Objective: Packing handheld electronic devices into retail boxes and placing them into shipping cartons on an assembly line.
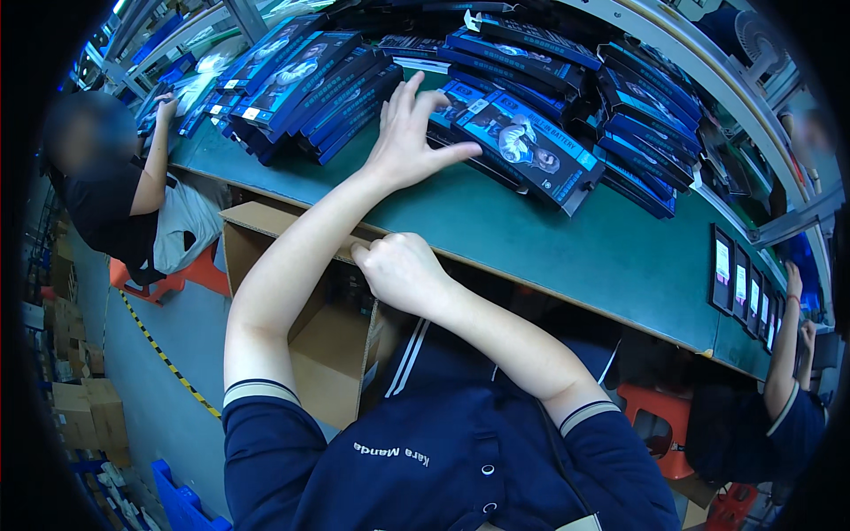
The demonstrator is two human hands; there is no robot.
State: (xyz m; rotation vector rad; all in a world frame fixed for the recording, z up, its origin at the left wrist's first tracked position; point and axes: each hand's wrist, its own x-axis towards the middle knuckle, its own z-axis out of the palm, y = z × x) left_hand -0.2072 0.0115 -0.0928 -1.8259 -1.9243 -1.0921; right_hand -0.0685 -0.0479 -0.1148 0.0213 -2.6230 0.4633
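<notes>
At far left from where I stand, a co-worker (102,217) in a dark top sits on a red stool (181,281) beside the green desk (567,257), an arm raised toward the goods there. Next along, a leaning pile of flat blue-and-black boxes (301,80) covers the desk's left part. Below, an open cardboard carton (329,354) stands at the desk's near edge, against the worker in the navy polo shirt (416,478). That worker's right hand (403,273) is curled into a fist at the carton's upper edge; I cannot tell whether it pinches the cardboard. Above it, the left hand (407,133) hangs over the desk, thumb and fingers spread wide apart, the thumb pointing to a printed blue-and-black box (527,146). That box lies face up at the front of the middle stack; contact is unclear. Further right, more slumped boxes (646,115) fill the desk, then a row of dark-framed panels (723,273) lines its end, where another co-worker (748,420) reaches up.
</notes>
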